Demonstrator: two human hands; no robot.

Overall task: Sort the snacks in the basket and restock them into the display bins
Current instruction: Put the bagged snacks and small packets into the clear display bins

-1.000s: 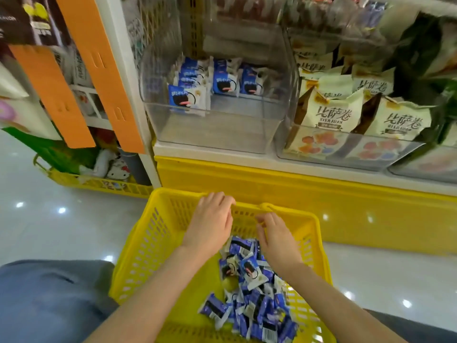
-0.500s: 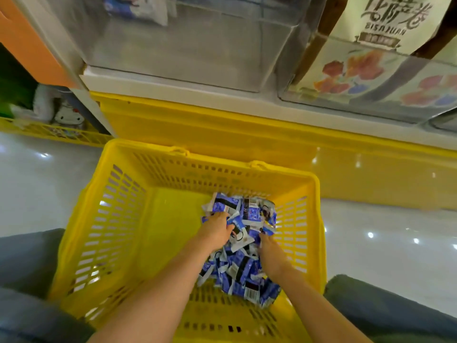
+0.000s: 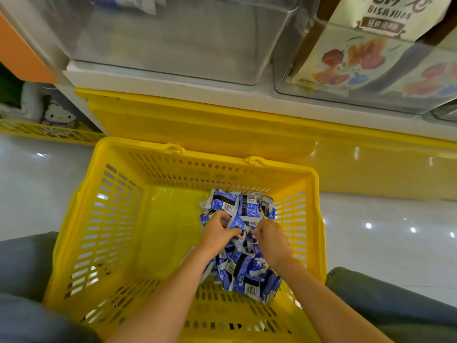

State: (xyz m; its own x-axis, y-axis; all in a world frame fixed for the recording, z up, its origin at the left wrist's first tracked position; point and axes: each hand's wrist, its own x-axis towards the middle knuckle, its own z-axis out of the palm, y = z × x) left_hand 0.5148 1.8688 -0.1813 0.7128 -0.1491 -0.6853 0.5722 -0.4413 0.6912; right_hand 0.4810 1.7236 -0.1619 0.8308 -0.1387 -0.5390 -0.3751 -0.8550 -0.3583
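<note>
Inside the yellow basket [image 3: 111,219], our hands sit close together on the heap of blue snack packets [image 3: 247,271] against its right wall. Our left hand [image 3: 216,235] grips a few packets, and our right hand [image 3: 273,240] pinches another. A clear display bin [image 3: 173,40] stands beyond the basket's far rim.

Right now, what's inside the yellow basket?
Blue-and-white snack packets piled in the yellow basket, toward its right wall. The left hand and right hand both grip packets on top. Whatever lies beneath the hands and under the pile's top layer is covered.
</note>
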